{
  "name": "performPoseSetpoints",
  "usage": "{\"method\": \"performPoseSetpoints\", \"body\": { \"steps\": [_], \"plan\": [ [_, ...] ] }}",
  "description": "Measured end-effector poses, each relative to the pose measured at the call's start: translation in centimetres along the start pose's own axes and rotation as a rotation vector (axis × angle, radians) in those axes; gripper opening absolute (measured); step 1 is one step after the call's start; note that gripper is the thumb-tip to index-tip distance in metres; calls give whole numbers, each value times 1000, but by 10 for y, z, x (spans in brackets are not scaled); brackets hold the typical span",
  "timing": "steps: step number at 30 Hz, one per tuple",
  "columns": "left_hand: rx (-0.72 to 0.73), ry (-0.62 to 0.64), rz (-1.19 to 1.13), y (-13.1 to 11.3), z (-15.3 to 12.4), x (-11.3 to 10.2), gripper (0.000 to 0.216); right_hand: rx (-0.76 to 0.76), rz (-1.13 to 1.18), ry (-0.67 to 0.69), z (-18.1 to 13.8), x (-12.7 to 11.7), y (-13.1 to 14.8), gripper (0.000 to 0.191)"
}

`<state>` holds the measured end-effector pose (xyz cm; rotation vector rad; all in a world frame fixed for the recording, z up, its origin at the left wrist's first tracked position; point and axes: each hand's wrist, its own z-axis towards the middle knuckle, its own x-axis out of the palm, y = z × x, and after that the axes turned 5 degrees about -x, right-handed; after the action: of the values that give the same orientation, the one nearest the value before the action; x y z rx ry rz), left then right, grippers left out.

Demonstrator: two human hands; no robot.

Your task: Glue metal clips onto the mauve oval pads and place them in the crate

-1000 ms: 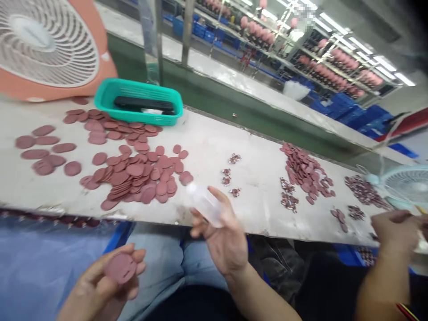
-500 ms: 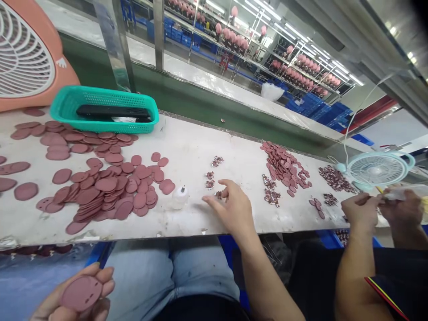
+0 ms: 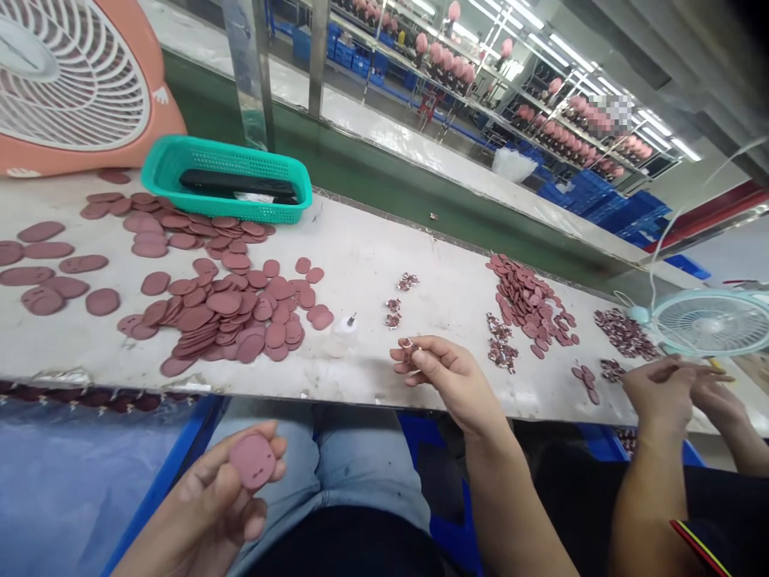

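Note:
My left hand (image 3: pixel 219 493) is low over my lap, its fingers closed on a mauve oval disc (image 3: pixel 252 461) with small holes. My right hand (image 3: pixel 448 373) hovers at the white table's front edge (image 3: pixel 360 393) and pinches a small shiny metal piece (image 3: pixel 408 346) between thumb and fingers. A small white squeeze bottle (image 3: pixel 341 335) with a dark tip stands on the table just left of that hand. Beside the bottle lies a big pile of mauve discs (image 3: pixel 228 312). Little clusters of metal pieces (image 3: pixel 393 308) lie beyond my right hand.
A teal basket (image 3: pixel 228 188) holding a dark flat object sits behind the discs, next to an orange fan (image 3: pixel 72 88). A co-worker's hands (image 3: pixel 678 389) work at the right, near a second disc pile (image 3: pixel 532 300), more metal pieces (image 3: pixel 625 332) and a small pale green fan (image 3: pixel 712 320).
My right hand set the bottle down on the table, reached to the metal pieces and lifted one. My left hand came up again with its disc. The camera swung about.

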<state>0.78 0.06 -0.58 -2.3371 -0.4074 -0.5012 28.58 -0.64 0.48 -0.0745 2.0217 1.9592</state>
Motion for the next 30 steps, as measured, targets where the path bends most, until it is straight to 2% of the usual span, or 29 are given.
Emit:
{"method": "performPoseSetpoints", "body": {
  "steps": [4, 8, 10, 13, 16, 24, 30],
  "plan": [
    [-77, -18, 38, -2, -11, 17, 49, -74, 222, 90, -13, 31, 11, 24],
    [-112, 60, 46, -2, -10, 17, 48, -123, 373, 217, -24, 56, 32, 18],
    [-120, 143, 52, -1, -7, 12, 46, -169, 313, 268, -27, 63, 43, 22],
    [-121, 274, 68, 1, -2, 2, 41, -275, 105, 295, -29, 67, 55, 21],
    [-106, 340, 69, 2, 0, -3, 34, -342, -30, 296, -27, 68, 60, 17],
    [-123, 353, 52, 4, 1, -6, 31, -437, -144, 365, -22, 68, 62, 14],
    [-139, 305, 53, 4, 1, -1, 32, -490, -183, 412, -19, 66, 63, 12]
  ]
}}
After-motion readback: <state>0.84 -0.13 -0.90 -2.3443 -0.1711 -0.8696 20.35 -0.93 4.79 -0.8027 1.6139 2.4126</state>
